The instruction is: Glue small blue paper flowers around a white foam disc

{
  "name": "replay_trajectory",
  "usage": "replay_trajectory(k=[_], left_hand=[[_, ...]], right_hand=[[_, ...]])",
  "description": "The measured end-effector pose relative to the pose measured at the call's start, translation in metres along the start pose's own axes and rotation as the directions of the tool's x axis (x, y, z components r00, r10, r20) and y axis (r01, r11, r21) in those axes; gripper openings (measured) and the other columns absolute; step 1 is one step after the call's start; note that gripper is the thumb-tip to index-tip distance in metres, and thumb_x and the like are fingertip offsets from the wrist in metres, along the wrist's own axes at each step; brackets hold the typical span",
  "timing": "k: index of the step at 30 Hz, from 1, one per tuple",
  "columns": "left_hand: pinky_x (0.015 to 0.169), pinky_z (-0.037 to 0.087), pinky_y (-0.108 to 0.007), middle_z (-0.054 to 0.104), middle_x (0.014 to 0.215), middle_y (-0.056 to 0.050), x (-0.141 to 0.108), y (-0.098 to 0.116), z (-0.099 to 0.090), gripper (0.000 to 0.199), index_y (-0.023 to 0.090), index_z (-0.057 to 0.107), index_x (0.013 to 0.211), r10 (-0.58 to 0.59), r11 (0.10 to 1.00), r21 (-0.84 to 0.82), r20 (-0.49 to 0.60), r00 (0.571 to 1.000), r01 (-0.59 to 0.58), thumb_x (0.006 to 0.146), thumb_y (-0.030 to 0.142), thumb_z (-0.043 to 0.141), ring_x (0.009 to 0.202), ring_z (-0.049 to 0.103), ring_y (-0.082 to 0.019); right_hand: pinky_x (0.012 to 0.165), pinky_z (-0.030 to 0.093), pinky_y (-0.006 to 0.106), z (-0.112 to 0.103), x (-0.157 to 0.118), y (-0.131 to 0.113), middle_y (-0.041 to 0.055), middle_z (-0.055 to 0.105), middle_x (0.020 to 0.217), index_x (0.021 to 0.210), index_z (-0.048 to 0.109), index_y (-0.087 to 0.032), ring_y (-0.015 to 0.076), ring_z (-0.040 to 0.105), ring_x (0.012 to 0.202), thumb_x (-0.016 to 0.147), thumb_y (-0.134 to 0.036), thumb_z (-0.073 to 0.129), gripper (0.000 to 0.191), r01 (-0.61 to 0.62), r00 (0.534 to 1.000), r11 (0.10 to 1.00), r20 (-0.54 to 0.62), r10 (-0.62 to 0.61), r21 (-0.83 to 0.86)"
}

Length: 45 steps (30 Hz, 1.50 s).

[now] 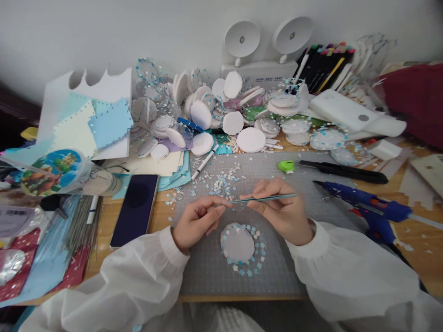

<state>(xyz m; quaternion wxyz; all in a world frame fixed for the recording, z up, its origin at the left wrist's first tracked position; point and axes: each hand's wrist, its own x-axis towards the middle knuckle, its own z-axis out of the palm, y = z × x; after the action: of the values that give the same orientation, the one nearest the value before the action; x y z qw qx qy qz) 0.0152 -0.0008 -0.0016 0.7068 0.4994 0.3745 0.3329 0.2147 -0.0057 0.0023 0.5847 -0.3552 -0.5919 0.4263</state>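
My right hand [282,210] pinches a thin teal tool [277,197], perhaps tweezers, held level above the grey cutting mat [277,276]. The tool's tip reaches the fingertips of my left hand [200,216], whose thumb and forefinger are pressed together; whatever lies between them is too small to make out. Below both hands a white disc [238,243] lies on the mat, with small blue and white flowers around it and along a loop at its right. Behind my left hand, loose tiny flowers [221,184] are scattered.
At left are a phone [134,210], a lidded cup [58,170] and wires [81,230]. White discs [251,139] crowd the back. At right lie a black cutter [346,171], a green punch [286,166] and a blue glue gun [370,203].
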Motion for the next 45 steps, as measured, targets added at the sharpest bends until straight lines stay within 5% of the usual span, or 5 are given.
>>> replay_trajectory(k=[20,37,45], left_hand=[[0.036,0.02,-0.017,0.047,0.05,0.006,-0.0004,0.0006,0.0006,0.042,0.01,0.067,0.088,-0.03,1.0,-0.002,-0.025,0.999,0.03,0.079,0.051,0.066,0.036,0.031,-0.002],[0.037,0.019,-0.018,0.036,0.039,0.009,-0.0025,0.0003,-0.0018,0.046,0.007,0.07,0.091,-0.04,0.998,0.044,-0.002,0.999,0.04,0.083,0.051,0.061,0.033,0.029,-0.004],[0.037,0.02,-0.018,0.035,0.037,0.009,-0.0019,0.0046,0.0005,0.05,0.007,0.07,0.085,-0.034,0.996,0.079,0.001,0.999,0.033,0.081,0.056,0.061,0.032,0.028,-0.004]], right_hand=[[0.072,0.056,0.033,0.0,-0.0018,-0.002,-0.0001,0.065,0.078,0.082,0.062,-0.023,0.0162,0.068,0.078,0.076,-0.011,0.072,0.016,-0.024,0.999,1.0,0.026,0.024,-0.001],[0.07,0.053,0.031,0.0001,-0.0023,-0.0053,0.0017,0.07,0.08,0.083,0.062,-0.024,0.0164,0.067,0.078,0.076,-0.009,0.071,0.019,0.046,0.999,0.996,0.02,-0.045,-0.081],[0.069,0.057,0.03,0.0005,-0.001,-0.007,0.0,0.062,0.077,0.08,0.061,-0.022,0.0166,0.07,0.075,0.077,-0.02,0.074,0.013,-0.113,0.994,0.993,0.005,0.113,0.029]])
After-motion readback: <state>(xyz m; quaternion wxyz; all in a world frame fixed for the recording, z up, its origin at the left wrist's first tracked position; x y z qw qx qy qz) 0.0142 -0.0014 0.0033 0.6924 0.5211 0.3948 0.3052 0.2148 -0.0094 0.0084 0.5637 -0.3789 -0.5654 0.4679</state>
